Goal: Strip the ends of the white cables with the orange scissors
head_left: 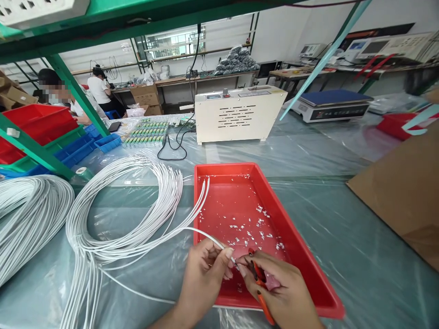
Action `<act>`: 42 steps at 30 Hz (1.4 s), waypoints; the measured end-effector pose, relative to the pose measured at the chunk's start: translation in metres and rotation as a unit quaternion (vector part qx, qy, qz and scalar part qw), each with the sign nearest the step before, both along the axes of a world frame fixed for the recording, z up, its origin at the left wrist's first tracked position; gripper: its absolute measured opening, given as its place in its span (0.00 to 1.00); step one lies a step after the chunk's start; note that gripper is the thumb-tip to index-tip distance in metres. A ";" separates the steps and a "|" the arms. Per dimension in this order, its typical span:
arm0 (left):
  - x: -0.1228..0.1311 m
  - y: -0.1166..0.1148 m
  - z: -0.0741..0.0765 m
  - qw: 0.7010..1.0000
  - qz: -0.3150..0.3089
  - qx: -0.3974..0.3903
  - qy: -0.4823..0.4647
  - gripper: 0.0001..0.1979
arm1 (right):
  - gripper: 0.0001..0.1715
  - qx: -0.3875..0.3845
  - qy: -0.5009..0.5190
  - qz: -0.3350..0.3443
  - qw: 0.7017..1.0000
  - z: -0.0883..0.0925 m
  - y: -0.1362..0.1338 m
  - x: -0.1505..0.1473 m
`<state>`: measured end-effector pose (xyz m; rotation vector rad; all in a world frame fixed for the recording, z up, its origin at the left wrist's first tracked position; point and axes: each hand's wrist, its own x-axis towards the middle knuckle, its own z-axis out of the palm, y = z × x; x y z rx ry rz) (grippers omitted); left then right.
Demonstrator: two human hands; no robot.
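Observation:
My left hand (pixel 206 269) pinches a white cable (pixel 202 232) close to its end, thumb on top. The cable's dark tip meets the fingertips of my right hand (pixel 284 283). My right hand is closed around orange-handled pliers (pixel 265 307), whose jaws I cannot make out. Both hands are over the near part of a red tray (pixel 298 237), with small white scraps (pixel 248 234) scattered on its floor. The held cable runs out from a large coil of white cables (pixel 77 214) to the left. A few other cable ends (pixel 205 187) from that coil lie over the tray's left rim.
A second cable bundle (pixel 44 205) lies at far left, below stacked bins (pixel 37 128) and a green post (pixel 77 93). Behind the tray stand a cream machine (pixel 236 119), circuit boards (pixel 146 132) and a scale (pixel 331 107). Cardboard (pixel 404 196) leans at right. Two people sit farther back.

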<state>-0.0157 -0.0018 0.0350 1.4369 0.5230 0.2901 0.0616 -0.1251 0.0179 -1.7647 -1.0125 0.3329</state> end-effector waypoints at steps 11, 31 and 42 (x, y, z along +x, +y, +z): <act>-0.002 0.002 -0.006 0.998 -0.064 0.008 0.010 0.14 | 0.07 -0.014 0.019 0.012 1.000 -0.004 0.000 0.002; 0.006 0.004 -0.015 0.924 -0.012 -0.382 -0.021 0.14 | 0.11 0.156 0.059 -0.066 0.984 -0.005 -0.001 -0.001; 0.007 0.002 -0.019 0.920 -0.037 -0.389 -0.003 0.17 | 0.08 0.131 -0.100 -0.110 0.980 -0.003 -0.006 0.002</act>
